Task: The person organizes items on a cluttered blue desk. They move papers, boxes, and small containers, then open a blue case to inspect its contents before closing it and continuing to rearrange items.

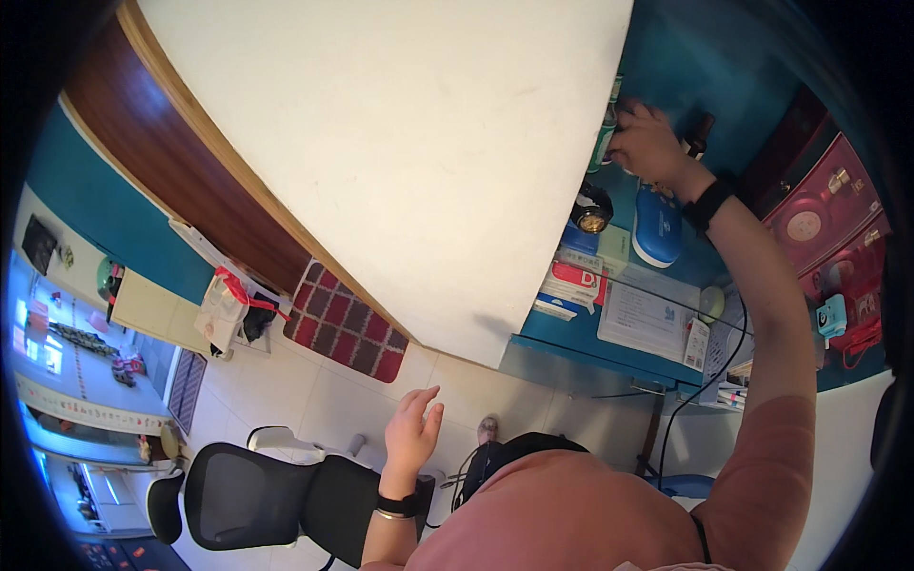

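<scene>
My right hand (648,143) reaches into a teal desk nook, fingers bent beside a green-labelled bottle (603,146) near the white wall. Whether the fingers grip anything is hidden. A dark bottle (700,135) stands just beyond this hand. Below my wrist lies a blue case (658,225). Nearer the wall sits what looks like a black wristwatch with a gold dial (592,217). My left hand (414,432) hangs over the floor with nothing in it, thumb apart from the fingers.
Papers in a clear sleeve (646,317) and red-and-white boxes (575,282) lie on the desk (607,360). A black cable (703,392) droops over its edge. Behind my left hand is an office chair (246,492). A checked mat (346,321) lies by the door (207,143).
</scene>
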{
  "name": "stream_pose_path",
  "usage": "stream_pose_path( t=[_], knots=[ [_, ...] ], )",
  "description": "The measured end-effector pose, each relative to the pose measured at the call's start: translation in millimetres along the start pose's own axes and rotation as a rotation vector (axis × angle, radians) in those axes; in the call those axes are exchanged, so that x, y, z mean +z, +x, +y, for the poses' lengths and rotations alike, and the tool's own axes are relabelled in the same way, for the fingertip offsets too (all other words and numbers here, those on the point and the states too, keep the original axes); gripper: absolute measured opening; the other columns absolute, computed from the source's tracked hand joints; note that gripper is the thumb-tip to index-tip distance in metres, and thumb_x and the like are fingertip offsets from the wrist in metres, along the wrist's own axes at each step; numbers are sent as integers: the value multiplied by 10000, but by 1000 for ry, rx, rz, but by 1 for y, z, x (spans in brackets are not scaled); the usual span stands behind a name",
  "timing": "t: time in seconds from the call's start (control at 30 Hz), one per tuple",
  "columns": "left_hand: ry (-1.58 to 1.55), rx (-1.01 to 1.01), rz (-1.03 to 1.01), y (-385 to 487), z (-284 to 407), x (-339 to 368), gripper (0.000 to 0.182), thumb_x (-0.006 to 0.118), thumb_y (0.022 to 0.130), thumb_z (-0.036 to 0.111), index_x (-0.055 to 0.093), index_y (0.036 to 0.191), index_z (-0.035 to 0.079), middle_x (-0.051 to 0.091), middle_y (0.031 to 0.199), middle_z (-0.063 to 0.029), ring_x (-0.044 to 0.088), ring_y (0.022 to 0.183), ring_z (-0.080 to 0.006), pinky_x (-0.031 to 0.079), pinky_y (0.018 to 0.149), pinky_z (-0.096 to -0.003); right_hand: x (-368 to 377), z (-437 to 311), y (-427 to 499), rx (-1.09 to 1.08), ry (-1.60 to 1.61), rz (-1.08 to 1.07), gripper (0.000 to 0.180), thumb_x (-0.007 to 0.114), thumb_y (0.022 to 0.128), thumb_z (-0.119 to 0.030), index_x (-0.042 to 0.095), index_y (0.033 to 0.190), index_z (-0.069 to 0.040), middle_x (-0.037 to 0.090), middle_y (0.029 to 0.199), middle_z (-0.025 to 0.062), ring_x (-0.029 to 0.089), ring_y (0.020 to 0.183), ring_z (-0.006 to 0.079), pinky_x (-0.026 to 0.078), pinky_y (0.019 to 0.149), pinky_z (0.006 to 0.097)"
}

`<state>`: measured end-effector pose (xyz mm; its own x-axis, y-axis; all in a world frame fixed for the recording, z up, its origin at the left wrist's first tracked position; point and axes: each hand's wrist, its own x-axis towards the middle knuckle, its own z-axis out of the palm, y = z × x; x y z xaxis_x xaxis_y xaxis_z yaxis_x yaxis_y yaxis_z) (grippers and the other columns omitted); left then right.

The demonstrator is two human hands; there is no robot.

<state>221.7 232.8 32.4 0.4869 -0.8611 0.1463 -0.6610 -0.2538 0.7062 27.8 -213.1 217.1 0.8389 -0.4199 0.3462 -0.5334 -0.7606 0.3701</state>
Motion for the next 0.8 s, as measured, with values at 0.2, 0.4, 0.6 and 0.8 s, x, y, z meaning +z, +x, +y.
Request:
stream_pose_path(
  t=[0.2,0.4,0.6,0.8],
  knots=[
    [7,59,-9,10,4,1,263,581,871,251,612,1101,127,609,1042,-72,602,740,-265,488,636,-335,-10,-1,-12,-29,-8,-160,240,655,721,-237,704,955,-247,421,1374,52,205,1367,301,201,1076,561],
    [1,42,-28,11,3,4,271,577,873,258,607,1110,129,606,1056,-72,596,701,-262,483,617,-336,-36,4,-20,20,-44,-360,330,693,683,-333,705,997,-232,386,1410,74,158,1385,308,152,1092,562],
    [10,74,-48,15,5,6,271,579,871,252,605,1111,129,605,1059,-70,589,654,-246,478,605,-333,-28,-2,-7,-34,-8,-350,522,707,622,-463,693,1020,-126,388,1389,156,135,1380,356,142,1070,601],
    [-2,62,-67,14,6,11,263,583,868,246,611,1098,120,612,1031,-70,572,634,-237,472,597,-329,-30,1,-3,-47,20,-395,576,726,568,-474,686,1016,-113,415,1356,171,131,1378,369,124,1063,619]
  ],
)
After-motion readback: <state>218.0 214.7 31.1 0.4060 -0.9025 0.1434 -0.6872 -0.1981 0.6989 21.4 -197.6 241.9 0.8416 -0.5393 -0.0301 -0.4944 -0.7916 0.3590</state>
